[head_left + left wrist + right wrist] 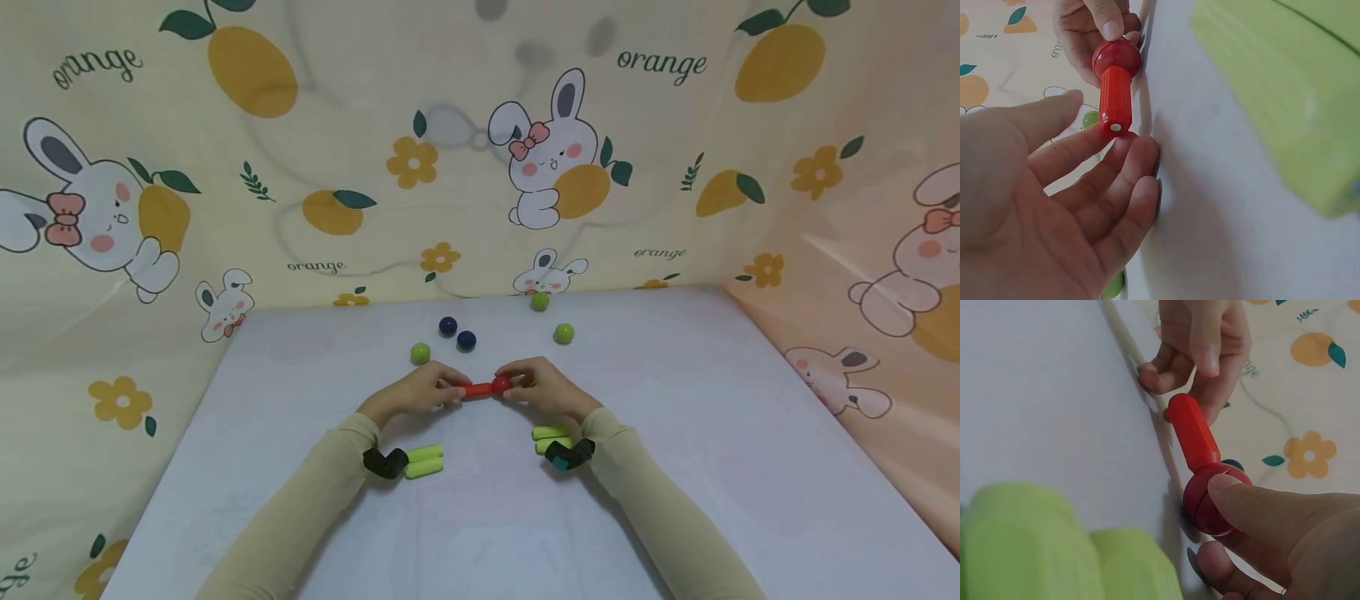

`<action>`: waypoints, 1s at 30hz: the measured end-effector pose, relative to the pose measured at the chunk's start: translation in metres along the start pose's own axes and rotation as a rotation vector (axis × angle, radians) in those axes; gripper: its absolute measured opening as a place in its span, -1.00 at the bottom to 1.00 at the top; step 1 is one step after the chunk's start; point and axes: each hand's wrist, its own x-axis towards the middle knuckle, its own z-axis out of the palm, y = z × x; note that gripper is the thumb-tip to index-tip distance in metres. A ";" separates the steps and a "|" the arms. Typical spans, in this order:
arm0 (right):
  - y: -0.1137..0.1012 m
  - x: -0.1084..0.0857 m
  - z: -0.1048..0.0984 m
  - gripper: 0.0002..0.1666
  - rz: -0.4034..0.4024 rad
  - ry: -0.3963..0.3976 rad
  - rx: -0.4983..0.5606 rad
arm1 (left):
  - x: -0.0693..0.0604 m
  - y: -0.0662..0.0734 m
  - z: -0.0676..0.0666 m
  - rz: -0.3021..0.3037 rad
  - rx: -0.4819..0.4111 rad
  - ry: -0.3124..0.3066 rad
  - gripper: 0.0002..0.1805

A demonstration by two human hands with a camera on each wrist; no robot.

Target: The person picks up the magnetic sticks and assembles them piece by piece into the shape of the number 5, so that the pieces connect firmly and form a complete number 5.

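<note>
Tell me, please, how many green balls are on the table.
3. One green ball lies just beyond the left hand, a second green ball beyond the right hand, and a third green ball at the table's far edge.

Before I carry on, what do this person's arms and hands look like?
The left sleeve and right sleeve are long, plain beige. Each wrist bears a small, bent black device, left and right; the right one shows a teal patch. The left hand and right hand wear no gloves.
</note>
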 end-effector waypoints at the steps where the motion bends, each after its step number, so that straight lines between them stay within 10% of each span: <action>1: 0.000 0.000 -0.001 -0.54 0.007 0.003 0.000 | 0.000 0.000 -0.001 0.003 -0.002 0.002 -0.62; 22: 0.010 0.002 -0.005 -0.52 -0.052 -0.002 0.029 | -0.017 -0.026 -0.020 0.013 -0.037 0.102 -0.59; 30: 0.010 0.002 -0.008 -0.52 -0.061 -0.010 0.035 | -0.024 -0.030 -0.034 0.058 -0.106 0.228 -0.58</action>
